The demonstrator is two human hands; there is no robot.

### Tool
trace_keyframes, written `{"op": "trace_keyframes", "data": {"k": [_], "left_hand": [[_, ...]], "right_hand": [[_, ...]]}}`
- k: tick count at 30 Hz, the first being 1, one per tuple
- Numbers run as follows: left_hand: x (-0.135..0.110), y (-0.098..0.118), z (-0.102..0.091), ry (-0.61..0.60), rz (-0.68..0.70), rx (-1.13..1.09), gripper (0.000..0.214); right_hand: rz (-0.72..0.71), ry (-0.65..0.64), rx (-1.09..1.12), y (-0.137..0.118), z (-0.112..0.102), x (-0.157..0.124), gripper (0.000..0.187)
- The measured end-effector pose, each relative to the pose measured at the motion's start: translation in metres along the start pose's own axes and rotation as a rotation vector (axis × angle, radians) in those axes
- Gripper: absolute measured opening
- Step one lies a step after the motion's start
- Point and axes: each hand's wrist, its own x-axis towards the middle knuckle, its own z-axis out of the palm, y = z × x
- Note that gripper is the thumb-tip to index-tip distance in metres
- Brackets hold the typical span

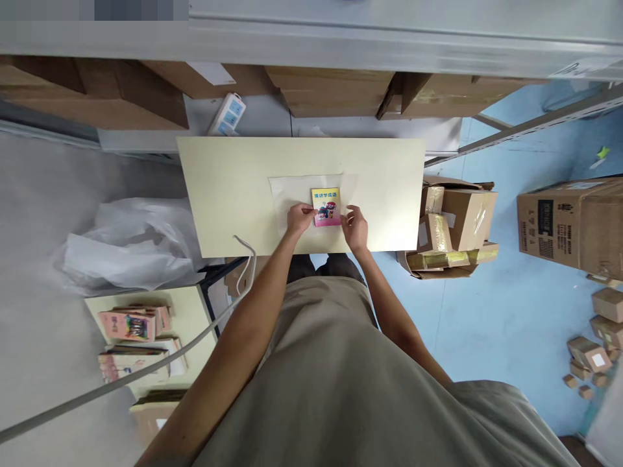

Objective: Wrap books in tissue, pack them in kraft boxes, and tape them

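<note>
A small yellow and pink booklet (326,206) lies on a clear plastic bag (302,188) spread flat on the pale yellow table (224,194). My left hand (299,217) pinches the booklet's left edge, fingers closed on it. My right hand (355,227) rests at the booklet's right side with its fingers curled; I cannot make out whether they grip the booklet or the bag.
Cardboard boxes (457,220) stand open at the table's right, more boxes (569,220) on the blue floor. A heap of white plastic (131,246) lies left. A low table (141,337) with stacked booklets is at lower left. A power strip (228,115) sits behind the table.
</note>
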Motion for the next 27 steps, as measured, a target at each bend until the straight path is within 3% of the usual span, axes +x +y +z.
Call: {"op": "trace_keyframes", "data": {"k": [3,7,11,15,18,21,25,27], "left_hand": [[-0.005,0.000,0.003,0.025,0.019,0.022,0.007],[-0.014,-0.003,0.008,0.074,0.047,0.053,0.016],[-0.020,-0.004,0.016,0.101,0.031,0.056,0.013],[-0.021,-0.002,0.024,0.115,0.052,0.111,0.018],[-0.020,-0.002,0.029,0.147,0.032,0.145,0.021],[-0.024,-0.003,0.033,0.169,0.021,0.152,0.026],[-0.035,0.001,0.043,0.189,0.058,0.185,0.003],[-0.042,0.008,0.052,0.213,0.061,0.213,0.005]], "right_hand": [[-0.082,-0.112,-0.036,-0.015,0.023,0.004,0.058],[-0.080,-0.179,-0.143,-0.023,0.052,0.014,0.062],[-0.126,-0.251,-0.189,-0.019,0.065,0.020,0.076],[-0.201,-0.359,-0.158,-0.009,0.059,0.025,0.093],[-0.218,-0.335,-0.165,-0.002,0.044,0.036,0.079],[-0.232,-0.203,-0.240,0.001,0.027,0.056,0.064],[-0.243,-0.129,-0.260,-0.001,0.019,0.094,0.054],[-0.223,-0.137,-0.254,-0.005,0.021,0.109,0.050]]}}
